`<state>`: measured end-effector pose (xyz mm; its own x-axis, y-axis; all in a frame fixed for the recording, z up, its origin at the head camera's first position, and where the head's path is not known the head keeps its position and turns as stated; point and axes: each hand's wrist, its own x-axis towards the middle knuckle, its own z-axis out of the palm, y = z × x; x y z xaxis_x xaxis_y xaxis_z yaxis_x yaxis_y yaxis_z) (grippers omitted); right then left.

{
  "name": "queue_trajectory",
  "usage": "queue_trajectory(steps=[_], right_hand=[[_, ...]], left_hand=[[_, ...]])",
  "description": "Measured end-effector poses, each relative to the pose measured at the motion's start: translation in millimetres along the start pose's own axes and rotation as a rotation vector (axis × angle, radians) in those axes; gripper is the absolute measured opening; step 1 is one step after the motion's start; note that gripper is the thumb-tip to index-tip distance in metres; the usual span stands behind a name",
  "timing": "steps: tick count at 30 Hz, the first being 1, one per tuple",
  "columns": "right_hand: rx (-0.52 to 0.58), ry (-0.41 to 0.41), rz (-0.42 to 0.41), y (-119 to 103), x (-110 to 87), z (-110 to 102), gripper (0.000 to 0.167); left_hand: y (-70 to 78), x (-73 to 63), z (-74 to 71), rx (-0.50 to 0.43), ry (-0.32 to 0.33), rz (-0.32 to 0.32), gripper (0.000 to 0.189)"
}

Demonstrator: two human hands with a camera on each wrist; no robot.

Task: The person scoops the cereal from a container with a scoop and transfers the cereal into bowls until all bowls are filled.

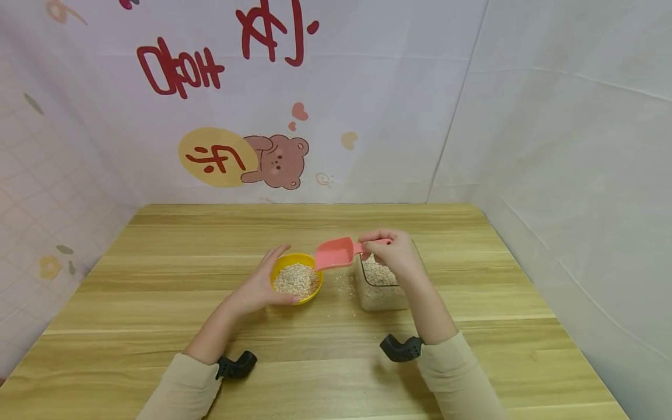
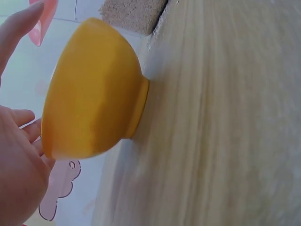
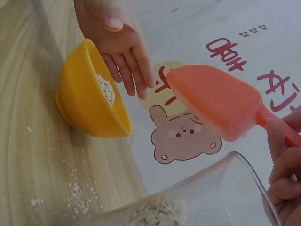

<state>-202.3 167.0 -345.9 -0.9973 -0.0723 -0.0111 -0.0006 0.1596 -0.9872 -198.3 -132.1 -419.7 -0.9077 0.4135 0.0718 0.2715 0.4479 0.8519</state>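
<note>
My right hand (image 1: 395, 254) grips the handle of a pink plastic scoop (image 1: 335, 254), holding it above the table between a yellow bowl (image 2: 94, 94) and a glass container. The scoop looks bare inside, and its front lip overlaps the bowl's right rim in the head view. Pale oat flakes (image 1: 296, 280) fill much of the bowl, which stands upright on the table. Around the bowl's left side my left hand (image 1: 258, 288) is spread, thumb near the front rim and fingers behind. In the right wrist view those fingers (image 3: 127, 70) are extended rather than curled.
The square clear glass container (image 1: 382, 298), holding more flakes, stands right of the bowl under my right hand. Spilled flakes (image 3: 80, 200) lie on the wooden table (image 1: 210, 233) between the two vessels. A printed cloth backdrop (image 1: 367, 116) rises behind and beside the table.
</note>
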Motion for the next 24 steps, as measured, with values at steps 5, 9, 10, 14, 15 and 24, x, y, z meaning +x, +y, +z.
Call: queue_trajectory(steps=[5, 9, 10, 14, 15, 24], right_hand=[[0.060, -0.018, -0.035, 3.1, -0.7, -7.7, 0.024], [0.077, -0.008, -0.036, 5.0, -1.7, -13.8, 0.025], [0.082, -0.005, -0.038, 5.1, -2.0, -15.2, 0.025], [0.114, -0.002, -0.055, 5.7, -1.9, -20.3, 0.020], [0.122, -0.002, -0.062, 5.7, -1.7, -21.8, 0.018], [0.144, 0.010, -0.139, 6.5, -1.8, -41.0, 0.012]], left_hand=[[6.1, -0.1, 2.7, 0.009, 0.022, 0.002, 0.113], [10.4, 0.4, 6.4, 0.020, 0.032, 0.012, 0.115], [11.1, 0.8, 7.7, 0.020, 0.035, 0.012, 0.115], [14.2, 2.8, 13.5, 0.018, 0.050, 0.025, 0.115], [15.0, 3.3, 15.1, 0.016, 0.053, 0.031, 0.115], [24.5, 7.0, 26.0, 0.016, 0.050, 0.070, 0.115]])
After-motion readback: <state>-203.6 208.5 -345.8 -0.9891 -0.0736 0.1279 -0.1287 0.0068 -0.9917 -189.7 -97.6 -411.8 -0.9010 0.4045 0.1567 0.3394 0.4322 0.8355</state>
